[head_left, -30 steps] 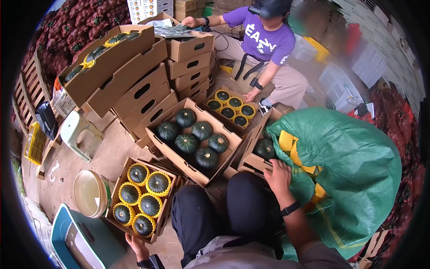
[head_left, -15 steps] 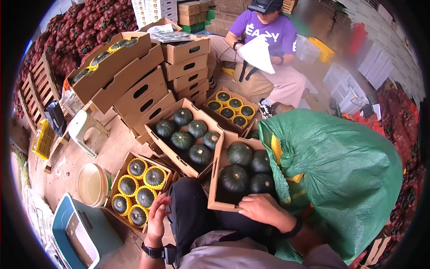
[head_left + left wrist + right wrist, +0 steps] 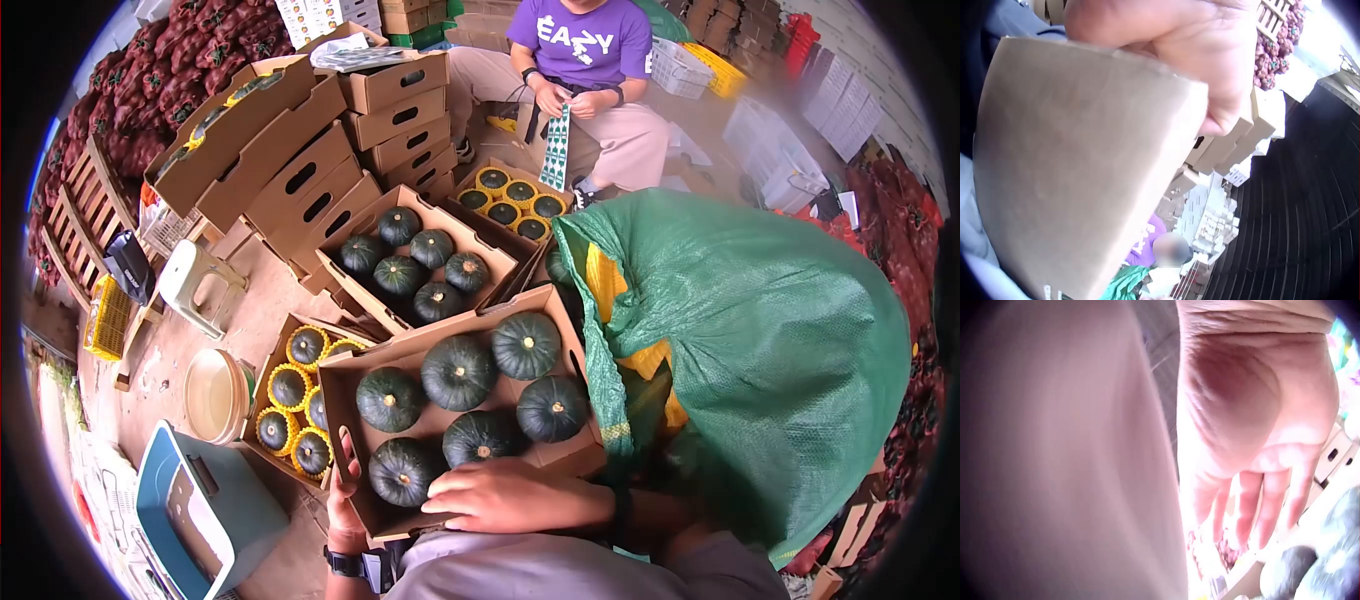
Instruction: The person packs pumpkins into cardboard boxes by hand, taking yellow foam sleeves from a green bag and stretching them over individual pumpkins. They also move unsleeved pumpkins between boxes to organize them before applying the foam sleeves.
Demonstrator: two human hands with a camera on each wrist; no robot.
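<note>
In the head view, a cardboard box (image 3: pixel 590 462) holding several dark green squashes (image 3: pixel 459 373) lies tilted over the person's lap. The left hand (image 3: pixel 345 500) grips its left side near the front corner; the left wrist view has that hand (image 3: pixel 1179 56) at the edge of the box wall (image 3: pixel 1079 156). Across the box's near edge reaches the right hand (image 3: pixel 515 495), fingers extended above the nearest squashes. The palm of the right hand (image 3: pixel 1254 419) faces the camera in the right wrist view, its fingers fairly straight and around nothing.
Beyond lies another box of bare squashes (image 3: pixel 431 248); at left, squashes in yellow nets (image 3: pixel 290 387). A green sack (image 3: pixel 770 330) bulges at right. Stacked boxes (image 3: pixel 300 190), a stool (image 3: pixel 200 285), a bucket (image 3: pixel 212 395) and a blue tub (image 3: pixel 230 520) stand around. A seated person (image 3: pixel 585 60) holds a label strip.
The box of bare squashes has come from beside the sack leftward onto the lap. The left hand has moved from the netted box to this box's side. The seated person's white sheet gave way to a patterned strip.
</note>
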